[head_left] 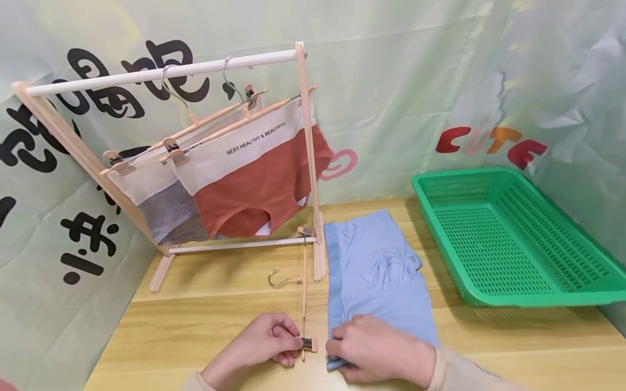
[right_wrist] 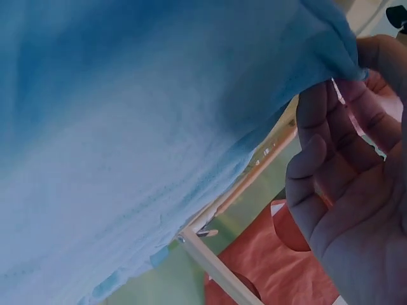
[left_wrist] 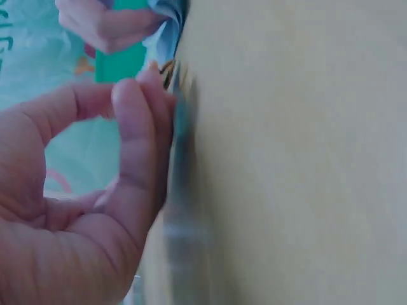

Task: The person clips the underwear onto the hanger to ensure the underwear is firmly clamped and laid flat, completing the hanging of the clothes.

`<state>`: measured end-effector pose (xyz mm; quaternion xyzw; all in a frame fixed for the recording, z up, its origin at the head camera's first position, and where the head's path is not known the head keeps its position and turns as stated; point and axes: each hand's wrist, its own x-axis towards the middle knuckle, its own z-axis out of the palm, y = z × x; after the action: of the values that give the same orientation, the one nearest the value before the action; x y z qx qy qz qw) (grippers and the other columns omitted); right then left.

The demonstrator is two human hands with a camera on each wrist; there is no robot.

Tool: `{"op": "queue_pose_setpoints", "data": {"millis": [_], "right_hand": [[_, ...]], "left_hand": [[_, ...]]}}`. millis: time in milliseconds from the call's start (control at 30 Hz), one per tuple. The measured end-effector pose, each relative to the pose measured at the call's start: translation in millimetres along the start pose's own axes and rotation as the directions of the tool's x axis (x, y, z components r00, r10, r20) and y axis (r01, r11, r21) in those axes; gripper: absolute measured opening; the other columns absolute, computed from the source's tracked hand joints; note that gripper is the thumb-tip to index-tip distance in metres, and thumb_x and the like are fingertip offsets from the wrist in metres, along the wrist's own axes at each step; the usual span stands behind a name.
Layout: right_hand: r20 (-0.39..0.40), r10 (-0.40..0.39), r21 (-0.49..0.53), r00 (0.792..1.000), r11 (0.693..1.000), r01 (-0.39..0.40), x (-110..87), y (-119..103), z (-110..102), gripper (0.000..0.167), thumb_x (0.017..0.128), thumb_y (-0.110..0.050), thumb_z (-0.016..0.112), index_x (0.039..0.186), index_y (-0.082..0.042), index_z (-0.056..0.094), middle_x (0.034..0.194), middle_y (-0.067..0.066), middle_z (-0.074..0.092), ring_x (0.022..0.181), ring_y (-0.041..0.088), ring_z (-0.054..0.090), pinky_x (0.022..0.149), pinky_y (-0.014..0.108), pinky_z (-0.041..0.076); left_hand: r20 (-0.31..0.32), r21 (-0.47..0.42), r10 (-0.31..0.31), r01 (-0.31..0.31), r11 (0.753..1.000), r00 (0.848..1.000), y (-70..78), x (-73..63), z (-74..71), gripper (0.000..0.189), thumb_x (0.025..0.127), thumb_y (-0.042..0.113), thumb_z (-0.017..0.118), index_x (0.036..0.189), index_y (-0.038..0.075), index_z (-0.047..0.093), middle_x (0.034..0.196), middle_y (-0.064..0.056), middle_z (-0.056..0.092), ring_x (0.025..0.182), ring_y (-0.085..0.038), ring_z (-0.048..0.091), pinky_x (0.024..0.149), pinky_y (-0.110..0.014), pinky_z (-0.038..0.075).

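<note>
A wooden clip hanger (head_left: 305, 266) lies on the table with its metal hook pointing left. My left hand (head_left: 266, 341) pinches the hanger's near clip (head_left: 310, 344) between thumb and fingers; the left wrist view shows this from close up, with the clip mostly hidden. Just right of the hanger, light blue underpants (head_left: 381, 260) are spread flat, waistband toward the hanger. My right hand (head_left: 374, 347) grips the near corner of that waistband. In the right wrist view, thumb and fingers pinch the blue fabric (right_wrist: 191, 127), its edge slightly raised.
Behind, a wooden rack (head_left: 244, 243) holds red underpants (head_left: 249, 190) and grey underpants (head_left: 178, 212), each on a clip hanger. The fallen hanger's far clip (head_left: 305, 232) lies by the rack's right foot. A green plastic basket (head_left: 440, 233) stands on the right.
</note>
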<state>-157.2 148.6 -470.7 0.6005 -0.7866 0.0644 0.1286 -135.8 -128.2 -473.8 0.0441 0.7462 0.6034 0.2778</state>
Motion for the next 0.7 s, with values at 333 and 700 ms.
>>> {"op": "queue_pose_setpoints", "data": {"millis": [333, 700], "right_hand": [[-0.010, 0.104, 0.108, 0.995, 0.989, -0.102, -3.4, -3, -1, 0.022, 0.090, -0.024, 0.083, 0.081, -0.024, 0.063, 0.068, -0.018, 0.057, 0.058, -0.008, 0.041, 0.054, 0.008, 0.038], [-0.133, 0.118, 0.148, 0.984, 0.984, -0.098, -11.6, 5, -11, 0.034, 0.083, -0.017, 0.087, 0.076, -0.023, 0.054, 0.065, -0.019, 0.049, 0.061, -0.011, 0.029, 0.055, 0.004, 0.032]], "left_hand": [[0.110, 0.126, -0.029, 0.015, 0.992, 0.994, -3.7, 4.3, -7.2, 0.034, 0.100, 0.021, 0.074, 0.079, -0.006, 0.071, 0.061, -0.001, 0.069, 0.048, -0.007, 0.066, 0.049, -0.018, 0.055], [0.083, 0.048, -0.054, 0.051, 0.998, 0.995, 3.0, 2.1, 2.0, 0.031, 0.108, 0.017, 0.060, 0.096, -0.012, 0.061, 0.068, 0.003, 0.050, 0.048, -0.006, 0.035, 0.041, -0.017, 0.025]]}}
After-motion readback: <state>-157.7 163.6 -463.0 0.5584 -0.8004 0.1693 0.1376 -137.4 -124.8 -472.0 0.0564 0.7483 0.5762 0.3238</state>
